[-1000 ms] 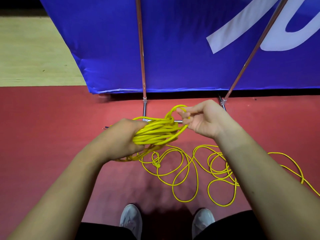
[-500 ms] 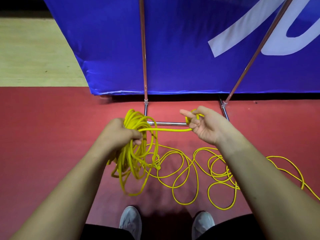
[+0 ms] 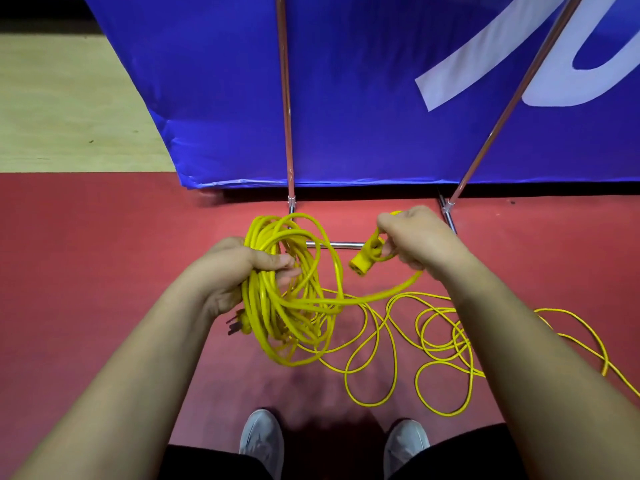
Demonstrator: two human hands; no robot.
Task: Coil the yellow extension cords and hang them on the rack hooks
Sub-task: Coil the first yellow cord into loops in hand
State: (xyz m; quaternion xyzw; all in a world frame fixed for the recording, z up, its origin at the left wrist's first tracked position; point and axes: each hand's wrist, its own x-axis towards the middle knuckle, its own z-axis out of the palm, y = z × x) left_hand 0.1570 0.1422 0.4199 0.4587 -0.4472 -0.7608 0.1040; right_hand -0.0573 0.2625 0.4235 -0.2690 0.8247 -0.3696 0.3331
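Red floor [image 3: 104, 271] fills the lower head view, with a pale strip at upper left. Behind it stands a blue banner [image 3: 346, 98], its white lettering cut off at the right edge. The rack [image 3: 285, 116] shows as two metal poles in front of the banner, and both run out of the top of the frame. A low crossbar [image 3: 336, 244] joins them, its left end hidden behind the coil.

The left hand [image 3: 239, 271] grips the coil [image 3: 291, 323], fingers curled round the bunched loops at their left side. The palm is hidden. The coil hangs below the hand; whether its lowest loop touches the floor cannot be told. A plug [image 3: 239, 325] with dark prongs hangs at the coil's lower left, just beside the wrist.

The right hand [image 3: 422, 240] holds the socket [image 3: 363, 263] by its neck, fingers curled. The grip is blurred, so the exact fingers cannot be told. One strand sweeps from under this hand to the coil.

Loose cord [image 3: 440, 341] lies in loops on the floor right of the coil. It is partly hidden under the right forearm and runs off the right edge. Two grey shoes [image 3: 263, 441] show at the bottom, their heels covered by dark clothing.
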